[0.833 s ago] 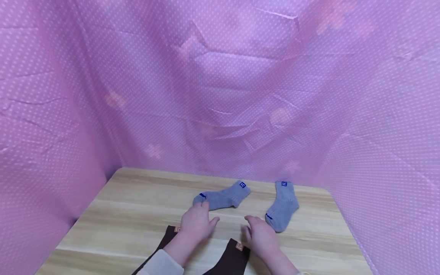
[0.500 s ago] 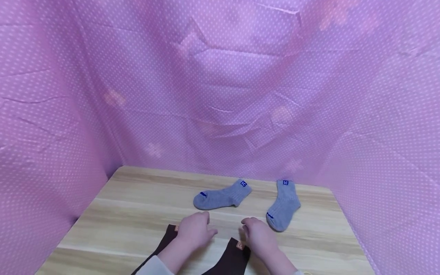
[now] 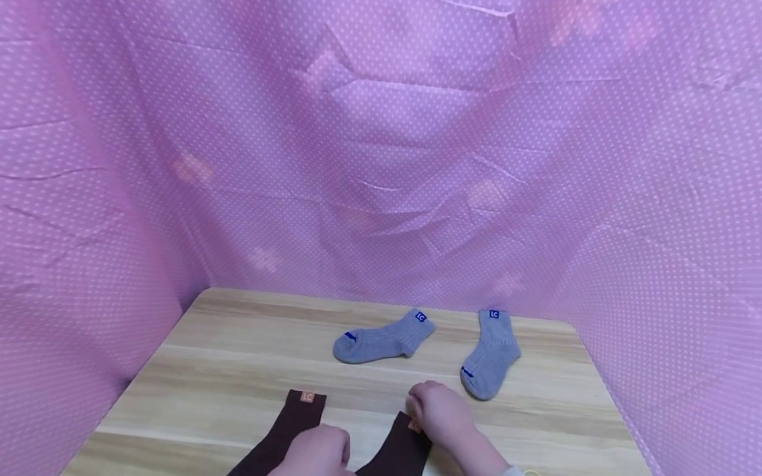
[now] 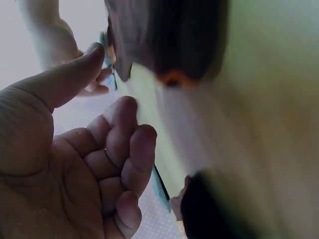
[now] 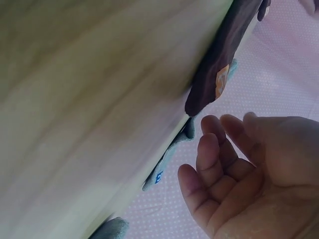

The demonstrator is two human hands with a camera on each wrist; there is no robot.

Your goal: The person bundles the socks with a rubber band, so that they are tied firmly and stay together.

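Two dark brown socks with orange cuff tags lie at the near side of the table. My left hand [image 3: 318, 453] is low between them, by the left brown sock [image 3: 282, 430]; in the left wrist view its fingers are loosely bent with nothing in them. My right hand [image 3: 443, 413] hovers over the cuff of the right brown sock [image 3: 399, 446], partly hiding its tag. Loosely bent fingers [image 5: 207, 159] hold nothing in the right wrist view, just apart from that brown sock [image 5: 214, 69]. The toe ends of both brown socks are out of the head view.
Farther back lie two grey socks with blue tags: one sideways [image 3: 381, 342], the other [image 3: 491, 357] to its right, toe toward me. The wooden table [image 3: 196, 370] ends at a pink dotted cloth [image 3: 381, 165] on the back and sides.
My left hand has drawn back toward the near edge, uncovering the left brown sock's cuff and tag. My right hand has shifted slightly left over the right brown sock. The socks have stayed put.
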